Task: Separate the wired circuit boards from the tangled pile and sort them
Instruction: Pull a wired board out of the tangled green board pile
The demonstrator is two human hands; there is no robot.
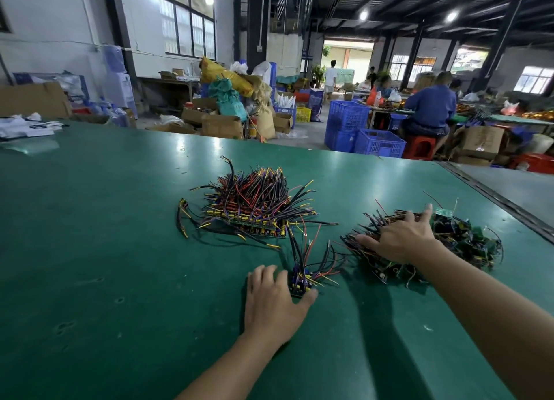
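Green workbench [120,220] matting carries a small wired board [300,283], its wires trailing away from the person, pinched between thumb and forefinger of the left hand [274,302]. The sorted stack [254,214] lies just beyond, nearer that hand. Rightward, the right hand [401,241] presses straight, spread fingers onto the tangled pile [467,241].

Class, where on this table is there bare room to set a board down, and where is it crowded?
Bare: table left of the sorted stack and beyond both heaps. Crowded: between stack, left hand with wired board, tangled pile.
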